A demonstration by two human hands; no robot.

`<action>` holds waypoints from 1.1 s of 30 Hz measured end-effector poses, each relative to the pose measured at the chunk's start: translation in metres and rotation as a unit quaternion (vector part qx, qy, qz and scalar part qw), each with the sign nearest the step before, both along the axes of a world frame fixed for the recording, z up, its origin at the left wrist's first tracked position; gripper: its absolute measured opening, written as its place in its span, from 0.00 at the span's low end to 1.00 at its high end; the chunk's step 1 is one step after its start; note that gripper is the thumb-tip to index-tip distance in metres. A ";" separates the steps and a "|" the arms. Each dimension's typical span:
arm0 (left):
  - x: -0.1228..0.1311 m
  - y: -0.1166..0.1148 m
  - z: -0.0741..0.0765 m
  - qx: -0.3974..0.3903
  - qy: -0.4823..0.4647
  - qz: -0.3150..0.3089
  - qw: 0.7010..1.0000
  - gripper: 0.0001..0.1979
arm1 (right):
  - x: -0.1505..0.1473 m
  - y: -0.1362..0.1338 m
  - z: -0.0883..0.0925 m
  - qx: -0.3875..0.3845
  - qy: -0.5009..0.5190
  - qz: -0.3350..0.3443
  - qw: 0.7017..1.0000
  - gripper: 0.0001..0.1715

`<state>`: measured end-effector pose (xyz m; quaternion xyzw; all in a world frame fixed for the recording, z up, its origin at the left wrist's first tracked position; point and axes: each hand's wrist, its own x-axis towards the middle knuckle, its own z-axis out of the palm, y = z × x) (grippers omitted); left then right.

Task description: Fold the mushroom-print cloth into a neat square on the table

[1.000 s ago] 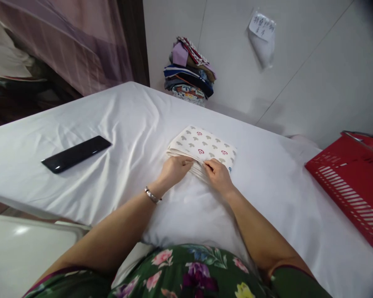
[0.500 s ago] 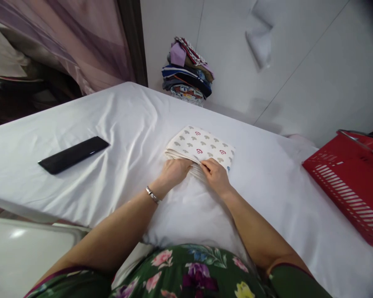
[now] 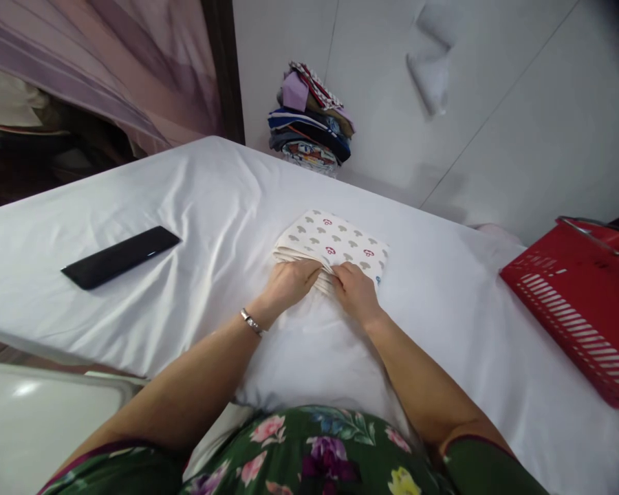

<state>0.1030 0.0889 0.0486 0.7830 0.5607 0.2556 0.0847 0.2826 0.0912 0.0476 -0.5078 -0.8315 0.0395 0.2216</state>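
Observation:
A folded cream cloth with grey and red printed motifs lies on the white-covered table in front of me. Its near edge shows several layers. My left hand, with a silver bracelet at the wrist, is closed on the left part of that edge, its fingertips hidden among the layers. Close beside it, my right hand pinches the edge between thumb and fingers. The cloth's edge is slightly raised where both hands grip it, while its far side rests flat.
A dark, glossy flat object lies on the left of the table. On the right stands a red plastic basket with a metal handle. Beyond the far edge is a stack of folded clothes. A purple curtain hangs at upper left.
My left hand has shifted slightly, its thumb now pressing on the cloth's edge. My right fingers have closed in a little. The cloth stays in place.

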 end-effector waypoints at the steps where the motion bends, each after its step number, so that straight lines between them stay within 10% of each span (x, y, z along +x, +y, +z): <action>1: 0.000 0.001 -0.001 0.001 -0.022 0.006 1.000 0.13 | 0.001 0.002 0.000 -0.012 0.018 -0.005 1.000 0.12; 33: -0.011 0.007 0.000 -0.023 -0.087 -0.008 0.996 0.09 | 0.002 0.002 0.000 0.005 0.003 -0.003 1.000 0.14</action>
